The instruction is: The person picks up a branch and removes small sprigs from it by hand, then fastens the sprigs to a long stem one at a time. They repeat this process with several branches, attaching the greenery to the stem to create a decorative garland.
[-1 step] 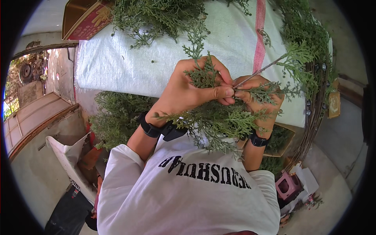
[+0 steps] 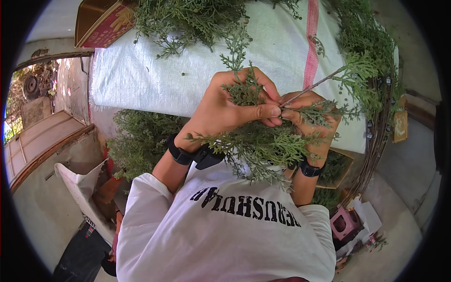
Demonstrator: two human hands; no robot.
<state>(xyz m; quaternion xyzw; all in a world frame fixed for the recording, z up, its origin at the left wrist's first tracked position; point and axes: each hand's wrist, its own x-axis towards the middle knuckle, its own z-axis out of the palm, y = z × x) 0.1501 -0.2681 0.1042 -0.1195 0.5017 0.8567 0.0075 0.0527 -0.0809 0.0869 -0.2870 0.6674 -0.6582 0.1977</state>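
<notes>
In front of my chest, my left hand pinches a green evergreen sprig between thumb and fingers. My right hand meets it fingertip to fingertip, closed on the same sprig at its stems. A bare brown stem rises from the pinch toward the upper right and ends in scaly green leaves. More foliage sticks up over the left fingers and hangs below both hands. The exact spot where the stems join is hidden by my fingertips. Both wrists wear black bands.
White woven sheeting with a pink stripe covers the work surface. A heap of evergreen cuttings lies at the back beside a red-and-gold box. Long wired branches line the right edge. Greenery stands below left; a pink stool lower right.
</notes>
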